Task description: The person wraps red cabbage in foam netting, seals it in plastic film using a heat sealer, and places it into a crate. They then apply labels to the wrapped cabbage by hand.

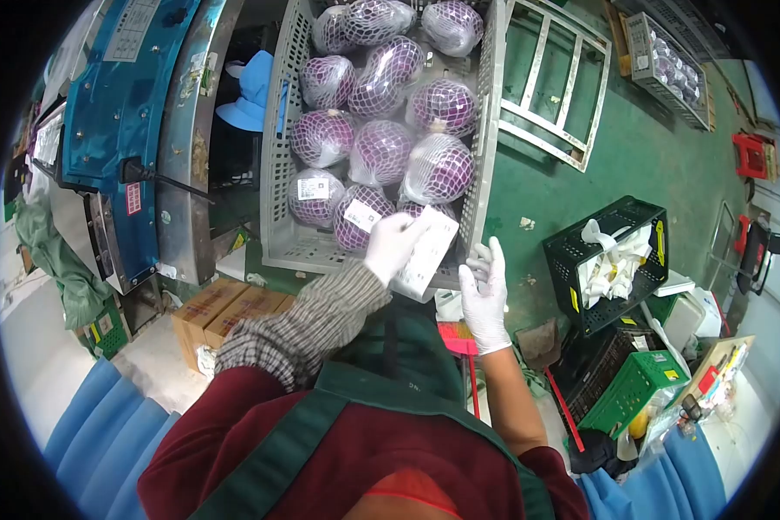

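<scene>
My left hand [391,249], in a white glove with a checked sleeve cover, is closed on a strip of white labels [431,251]. The strip hangs over the near end of a grey plastic crate [484,130]. Inside the crate lie several purple cabbages [381,152], each in clear wrap and white foam netting. Two near the front, a left cabbage [314,208] and the cabbage beside my left fingers [352,236], carry white labels. My right hand [487,303], also gloved, is open just right of the strip, fingers apart and holding nothing.
A blue machine [113,113] and a metal ledge [185,130] stand on the left. Cardboard boxes [225,316] sit below. To the right are a white metal frame [563,87], a black crate of white scraps [572,251] and a green crate [637,390]. A red-handled broom [459,340] is near me.
</scene>
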The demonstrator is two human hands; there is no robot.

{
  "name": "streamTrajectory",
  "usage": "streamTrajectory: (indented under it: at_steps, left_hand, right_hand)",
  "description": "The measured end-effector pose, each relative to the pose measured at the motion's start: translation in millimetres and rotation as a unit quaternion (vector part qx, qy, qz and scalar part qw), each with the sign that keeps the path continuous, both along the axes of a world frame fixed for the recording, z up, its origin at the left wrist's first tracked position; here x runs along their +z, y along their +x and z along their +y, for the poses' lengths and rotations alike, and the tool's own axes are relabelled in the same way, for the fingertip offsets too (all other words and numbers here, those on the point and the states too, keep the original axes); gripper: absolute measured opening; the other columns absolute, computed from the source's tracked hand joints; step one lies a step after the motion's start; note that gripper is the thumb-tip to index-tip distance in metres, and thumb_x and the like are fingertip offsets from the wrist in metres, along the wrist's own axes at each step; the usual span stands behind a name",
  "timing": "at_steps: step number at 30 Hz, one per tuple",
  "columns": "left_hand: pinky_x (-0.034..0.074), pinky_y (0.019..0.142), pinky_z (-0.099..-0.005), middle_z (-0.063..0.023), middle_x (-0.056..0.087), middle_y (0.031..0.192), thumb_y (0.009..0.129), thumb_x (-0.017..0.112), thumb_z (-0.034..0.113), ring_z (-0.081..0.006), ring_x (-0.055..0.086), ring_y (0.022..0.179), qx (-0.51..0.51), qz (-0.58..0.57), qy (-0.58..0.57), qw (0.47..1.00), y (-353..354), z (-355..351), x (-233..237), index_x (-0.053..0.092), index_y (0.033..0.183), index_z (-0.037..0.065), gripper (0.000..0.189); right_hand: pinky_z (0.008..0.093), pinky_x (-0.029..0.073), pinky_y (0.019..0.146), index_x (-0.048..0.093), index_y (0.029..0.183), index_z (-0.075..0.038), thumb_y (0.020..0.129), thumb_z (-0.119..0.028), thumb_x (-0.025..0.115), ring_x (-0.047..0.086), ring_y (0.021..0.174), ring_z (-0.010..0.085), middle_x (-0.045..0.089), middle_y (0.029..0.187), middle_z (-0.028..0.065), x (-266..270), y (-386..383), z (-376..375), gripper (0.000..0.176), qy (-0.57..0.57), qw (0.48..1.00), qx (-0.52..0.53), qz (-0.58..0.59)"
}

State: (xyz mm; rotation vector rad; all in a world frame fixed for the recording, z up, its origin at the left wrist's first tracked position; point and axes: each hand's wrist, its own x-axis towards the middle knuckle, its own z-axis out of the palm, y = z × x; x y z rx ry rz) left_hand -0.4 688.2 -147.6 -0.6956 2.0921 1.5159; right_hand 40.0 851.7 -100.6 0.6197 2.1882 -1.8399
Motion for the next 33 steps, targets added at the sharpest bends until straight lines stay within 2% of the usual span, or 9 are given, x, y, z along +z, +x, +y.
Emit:
streamTrajectory:
  at_steps: [2,6,13,15,19,24,28,31,33]
  left_hand:
    - [0.047,0.057,-0.0329,-0.0149,0.061,0.065,0.076,0.069,0.03,-0.0245,0.06,0.059,-0.143,0.01,-0.156,0.977,-10,3,-33,0.056,0.066,-0.001,0.034]
    - [0.047,0.078,-0.0369,-0.0207,0.062,0.091,0.069,0.072,0.036,-0.0338,0.061,0.086,-0.216,-0.088,-0.159,0.959,8,-3,-10,0.056,0.093,-0.001,0.047]
    - [0.049,0.069,-0.0259,-0.0044,0.062,0.088,0.087,0.055,0.009,-0.0102,0.059,0.08,0.009,-0.124,0.221,0.967,35,-71,44,0.058,0.102,-0.001,0.019]
    - [0.048,0.072,-0.0245,-0.0046,0.062,0.092,0.086,0.055,0.008,-0.0103,0.059,0.084,-0.083,-0.015,0.158,0.984,17,-78,52,0.058,0.103,-0.001,0.019]
    - [0.047,0.078,-0.0243,-0.0044,0.061,0.094,0.084,0.058,0.005,-0.0091,0.057,0.088,0.035,0.063,0.333,0.94,-31,-57,62,0.057,0.109,0.0,0.026]
    - [0.049,0.065,-0.0233,-0.0043,0.064,0.079,0.08,0.063,0.01,-0.0089,0.06,0.07,-0.064,0.02,0.247,0.967,-75,-36,51,0.063,0.094,-0.003,0.019]
    - [0.048,0.059,-0.0251,-0.0084,0.066,0.073,0.076,0.068,0.027,-0.0111,0.063,0.069,-0.06,-0.013,0.115,0.992,-96,-17,26,0.066,0.087,0.0,0.03]
    - [0.049,0.063,-0.0306,-0.0121,0.065,0.072,0.073,0.07,0.035,-0.0201,0.064,0.066,-0.168,-0.009,-0.173,0.97,-109,-5,-23,0.065,0.085,-0.001,0.039]
    - [0.049,0.069,-0.0336,-0.0164,0.064,0.079,0.071,0.069,0.042,-0.0254,0.063,0.074,-0.155,-0.016,-0.137,0.978,-101,-11,-25,0.062,0.088,-0.002,0.047]
  right_hand:
    - [0.0355,0.044,0.089,0.046,0.121,0.001,0.077,0.002,0.056,0.055,0.099,0.0277,0.056,0.109,0.0184,-6,-1,4,0.046,0.124,0.975,0.15,0.106]
    - [0.0403,0.038,0.096,0.045,0.122,0.003,0.073,0.002,0.05,0.045,0.114,0.0351,0.047,0.123,0.0208,-28,-21,-10,0.049,0.226,0.896,0.341,0.172]
    - [0.0521,0.03,0.099,0.023,0.138,-0.011,0.069,-0.012,0.057,0.024,0.129,0.0378,0.021,0.142,0.0223,-68,-25,-39,0.078,0.397,0.777,0.486,0.051]
    - [0.0515,0.031,0.099,0.03,0.136,-0.016,0.069,-0.014,0.058,0.028,0.126,0.0372,0.026,0.139,0.022,-66,-27,-38,0.073,0.382,0.79,0.476,0.058]
    - [0.0469,0.032,0.099,0.043,0.127,-0.007,0.074,-0.016,0.058,0.036,0.12,0.0371,0.038,0.131,0.0216,-48,-26,-27,0.056,0.332,0.832,0.436,0.084]
    - [0.0405,0.037,0.096,0.05,0.117,0.002,0.081,-0.018,0.054,0.046,0.112,0.0342,0.051,0.117,0.0212,-17,-6,-1,0.041,0.22,0.902,0.365,0.07]
    - [0.0383,0.04,0.092,0.055,0.111,0.0,0.082,-0.016,0.054,0.052,0.104,0.0327,0.057,0.109,0.0184,-1,1,15,0.034,0.201,0.915,0.348,0.036]
    - [0.0382,0.041,0.091,0.056,0.11,-0.002,0.081,-0.013,0.055,0.053,0.104,0.0319,0.058,0.108,0.0176,2,-2,20,0.031,0.208,0.92,0.331,0.035]
    - [0.0383,0.041,0.091,0.056,0.109,-0.002,0.081,-0.012,0.056,0.053,0.104,0.0316,0.058,0.108,0.0175,3,-14,21,0.03,0.214,0.925,0.305,0.08]
